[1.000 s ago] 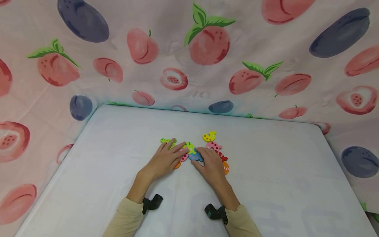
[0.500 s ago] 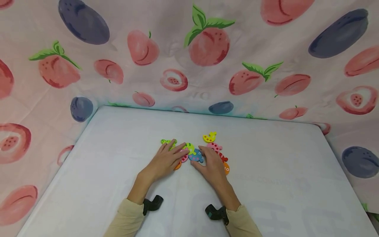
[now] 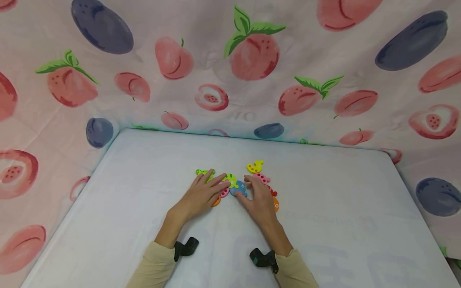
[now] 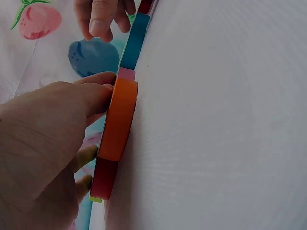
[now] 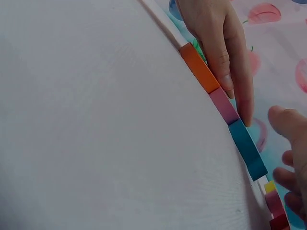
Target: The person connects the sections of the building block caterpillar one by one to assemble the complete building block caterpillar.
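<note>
My left hand (image 3: 194, 198) lies with fingers spread and fairly straight over a cluster of flat, colourful fish-like pieces. Under or beside its fingers show a lime piece (image 3: 205, 173), a green striped piece (image 3: 229, 179), a pink piece (image 3: 225, 193) and an orange piece (image 3: 216, 201). The left wrist view adds a dark red piece (image 4: 104, 178) next to the orange one. A blue piece (image 3: 235, 186) adjoins the green and pink ones. My right hand (image 3: 261, 204) hovers at its right side, thumb and fingers apart; the right wrist view shows a gap between that hand and the blue piece (image 5: 247, 149).
Right of my right hand stand a yellow piece (image 3: 255, 166), a spotted pink piece (image 3: 261, 177), a red piece (image 3: 273, 191) and an orange piece (image 3: 276, 204) in a column. The white table (image 3: 342, 224) meets a fruit-print cloth (image 3: 216, 52) at the back.
My right hand has drawn off the blue piece and slightly rightward, its fingertips lifting away. The left hand stays in place on its pieces.
</note>
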### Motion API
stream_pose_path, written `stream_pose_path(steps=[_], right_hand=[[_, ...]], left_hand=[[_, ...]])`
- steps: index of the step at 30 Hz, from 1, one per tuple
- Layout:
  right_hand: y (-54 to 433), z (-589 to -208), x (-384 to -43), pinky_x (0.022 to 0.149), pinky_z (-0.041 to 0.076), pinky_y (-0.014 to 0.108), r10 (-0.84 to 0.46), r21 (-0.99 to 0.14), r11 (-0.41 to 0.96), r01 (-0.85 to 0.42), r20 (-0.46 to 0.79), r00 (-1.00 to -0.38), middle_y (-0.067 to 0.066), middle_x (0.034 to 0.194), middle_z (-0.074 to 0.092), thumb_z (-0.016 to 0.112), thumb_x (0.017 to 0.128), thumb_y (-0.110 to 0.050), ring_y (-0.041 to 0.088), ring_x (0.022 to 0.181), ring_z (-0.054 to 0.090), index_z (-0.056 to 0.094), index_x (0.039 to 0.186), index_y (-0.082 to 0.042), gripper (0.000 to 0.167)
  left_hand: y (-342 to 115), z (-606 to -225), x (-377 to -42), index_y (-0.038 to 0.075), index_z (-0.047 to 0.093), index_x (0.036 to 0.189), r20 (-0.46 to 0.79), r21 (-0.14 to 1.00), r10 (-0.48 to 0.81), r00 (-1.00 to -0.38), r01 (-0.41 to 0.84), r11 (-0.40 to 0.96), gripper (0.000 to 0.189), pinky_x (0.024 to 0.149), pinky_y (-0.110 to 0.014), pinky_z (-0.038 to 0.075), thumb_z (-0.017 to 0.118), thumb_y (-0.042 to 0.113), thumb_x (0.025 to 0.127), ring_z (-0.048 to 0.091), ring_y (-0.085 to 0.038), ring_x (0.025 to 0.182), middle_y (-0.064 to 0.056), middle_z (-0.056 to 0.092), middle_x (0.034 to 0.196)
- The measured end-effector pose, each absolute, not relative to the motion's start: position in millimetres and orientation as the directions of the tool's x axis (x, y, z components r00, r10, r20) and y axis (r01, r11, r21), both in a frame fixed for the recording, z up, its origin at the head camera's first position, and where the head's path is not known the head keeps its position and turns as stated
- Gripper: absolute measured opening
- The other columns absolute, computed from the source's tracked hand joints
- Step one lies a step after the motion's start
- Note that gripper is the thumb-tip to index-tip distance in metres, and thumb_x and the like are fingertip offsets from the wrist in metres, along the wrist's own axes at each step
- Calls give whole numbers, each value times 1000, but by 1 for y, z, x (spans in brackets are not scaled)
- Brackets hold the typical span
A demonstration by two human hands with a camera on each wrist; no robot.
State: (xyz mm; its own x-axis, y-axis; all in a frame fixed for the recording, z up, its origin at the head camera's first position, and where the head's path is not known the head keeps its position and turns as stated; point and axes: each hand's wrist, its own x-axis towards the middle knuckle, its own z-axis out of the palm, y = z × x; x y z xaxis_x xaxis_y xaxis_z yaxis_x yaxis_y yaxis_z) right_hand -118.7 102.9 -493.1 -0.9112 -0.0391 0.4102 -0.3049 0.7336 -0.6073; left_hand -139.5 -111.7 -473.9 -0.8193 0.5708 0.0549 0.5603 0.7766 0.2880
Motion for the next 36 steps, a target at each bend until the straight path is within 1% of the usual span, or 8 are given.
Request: stream_pose_path(steps=[4, 6, 11, 16, 24, 27, 32, 36], right_hand=[[115, -492, -122, 81, 58, 37, 102, -673, 670, -313, 502, -859, 7, 106, 68, 70, 88, -14, 20, 93, 63, 61, 119, -7, 34], [125, -493, -126, 81, 57, 29, 206, -732, 617, -288, 503, -839, 9, 105, 68, 65, 90, -9, 20, 93, 63, 61, 118, -7, 29], [152, -496, -132, 83, 44, 5, 353, -865, 475, -164, 358, -864, 8, 110, 70, 58, 94, -8, 15, 95, 60, 60, 121, -7, 27], [163, -497, -136, 84, 42, 3, 345, -902, 419, -102, 263, -901, 7, 115, 68, 54, 96, -11, 15, 98, 60, 59, 124, -10, 28], [164, -496, -136, 92, 40, 4, 340, -929, 367, -47, 181, -923, 7, 118, 66, 36, 102, -16, 17, 102, 62, 56, 126, -10, 32], [164, -495, -135, 93, 40, 7, 342, -938, 347, -25, 152, -927, 7, 119, 65, 35, 102, -17, 16, 102, 61, 56, 126, -11, 33], [161, -495, -135, 95, 39, 10, 339, -941, 339, 12, 110, -934, 6, 121, 64, 36, 102, -18, 17, 105, 60, 56, 127, -13, 32], [160, -495, -136, 94, 38, 7, 342, -941, 338, 21, 102, -934, 6, 121, 65, 37, 102, -19, 17, 106, 61, 56, 127, -13, 31]], left_hand=[[-113, -473, -139, 30, 46, 145, 47, 313, 568, -822, 552, 773, 44, 119, -59, 21, 51, 30, 101, 24, -36, 149, 4, 38, 156], [-113, -473, -139, 30, 46, 145, 43, 328, 568, -822, 549, 769, 44, 119, -59, 20, 50, 30, 101, 24, -36, 149, 4, 38, 156], [-112, -475, -139, 30, 45, 145, 35, 327, 570, -821, 549, 769, 45, 119, -59, 20, 50, 29, 101, 24, -36, 149, 3, 38, 156], [-112, -477, -140, 31, 45, 146, 31, 322, 568, -822, 546, 773, 45, 119, -59, 19, 50, 30, 101, 23, -35, 149, 4, 37, 157], [-111, -473, -139, 29, 45, 145, 29, 336, 565, -825, 540, 772, 46, 119, -59, 19, 51, 29, 100, 23, -36, 149, 3, 37, 157], [-109, -472, -138, 28, 49, 143, 51, 321, 571, -819, 555, 768, 45, 118, -60, 21, 54, 26, 99, 26, -36, 148, 2, 40, 155], [-105, -472, -137, 32, 50, 142, 32, 278, 584, -811, 568, 774, 48, 118, -61, 21, 59, 19, 96, 26, -30, 149, 5, 39, 155], [-101, -468, -134, 33, 49, 142, 13, 290, 600, -800, 577, 763, 46, 119, -59, 21, 57, 24, 97, 27, -26, 149, 5, 40, 155]])
